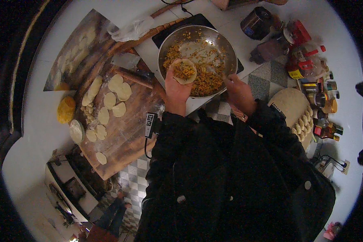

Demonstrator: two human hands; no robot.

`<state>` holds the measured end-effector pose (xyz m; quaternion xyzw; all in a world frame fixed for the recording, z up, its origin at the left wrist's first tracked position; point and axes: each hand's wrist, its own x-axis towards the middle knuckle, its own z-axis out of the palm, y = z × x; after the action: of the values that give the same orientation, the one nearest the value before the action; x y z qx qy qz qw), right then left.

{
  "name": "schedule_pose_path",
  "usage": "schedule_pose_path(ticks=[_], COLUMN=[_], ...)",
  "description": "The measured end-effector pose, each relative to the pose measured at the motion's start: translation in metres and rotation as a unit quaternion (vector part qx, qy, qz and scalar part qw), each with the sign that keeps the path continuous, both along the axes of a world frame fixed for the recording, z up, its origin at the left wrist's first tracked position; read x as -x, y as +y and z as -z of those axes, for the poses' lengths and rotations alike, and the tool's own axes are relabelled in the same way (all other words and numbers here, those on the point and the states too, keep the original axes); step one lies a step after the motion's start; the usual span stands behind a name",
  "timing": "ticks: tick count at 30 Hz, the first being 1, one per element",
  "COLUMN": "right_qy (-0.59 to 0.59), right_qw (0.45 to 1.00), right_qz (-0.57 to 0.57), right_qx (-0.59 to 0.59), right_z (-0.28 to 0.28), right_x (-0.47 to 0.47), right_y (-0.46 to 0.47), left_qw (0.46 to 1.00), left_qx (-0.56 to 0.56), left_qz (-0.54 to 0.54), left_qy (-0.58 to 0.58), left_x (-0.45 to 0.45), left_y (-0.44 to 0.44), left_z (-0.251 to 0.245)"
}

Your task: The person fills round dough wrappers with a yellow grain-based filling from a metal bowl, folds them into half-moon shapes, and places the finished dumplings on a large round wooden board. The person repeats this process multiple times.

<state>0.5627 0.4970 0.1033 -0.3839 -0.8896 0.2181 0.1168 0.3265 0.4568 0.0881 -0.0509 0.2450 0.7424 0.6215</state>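
On the palm of my left hand (178, 89) lies a round dough wrapper (184, 71) topped with chopped orange and green filling. Both are over the near left rim of a wide steel pan (199, 51). Loose filling (208, 80) is heaped in the near part of the pan and scattered along its sides. At the pan's right rim, the fingers of my right hand (240, 92) are closed around a thin utensil handle, whose far end I cannot make out.
Left, a floured wooden board (130, 130) bears flat dough rounds (119, 109), a dough roll (92, 90) and a rolling pin (133, 77). Right are a round board (287, 103) with shaped dumplings (304, 125) and several bottles (326, 131). Another person (109, 222) is at the lower left.
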Motion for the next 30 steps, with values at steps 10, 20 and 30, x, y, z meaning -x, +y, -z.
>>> schedule_pose_path(ticks=[10,20,30], right_qy=[0.143,0.214,0.283], right_qw=[0.959,0.911,0.932], right_qz=[-0.154,-0.26,-0.195], right_qx=[-0.188,-0.236,-0.12], right_z=[-0.037,-0.066,-0.078], right_x=[0.031,0.054,0.064], right_y=[0.006,0.036,0.027], left_qw=[0.991,0.989,0.962], left_qx=[-0.081,-0.001,0.014], left_qz=[0.085,0.145,0.173], left_qy=[-0.059,0.012,0.211], left_x=[-0.002,-0.015,-0.022], left_y=[-0.003,-0.007,-0.023], left_z=[-0.03,-0.052,-0.098])
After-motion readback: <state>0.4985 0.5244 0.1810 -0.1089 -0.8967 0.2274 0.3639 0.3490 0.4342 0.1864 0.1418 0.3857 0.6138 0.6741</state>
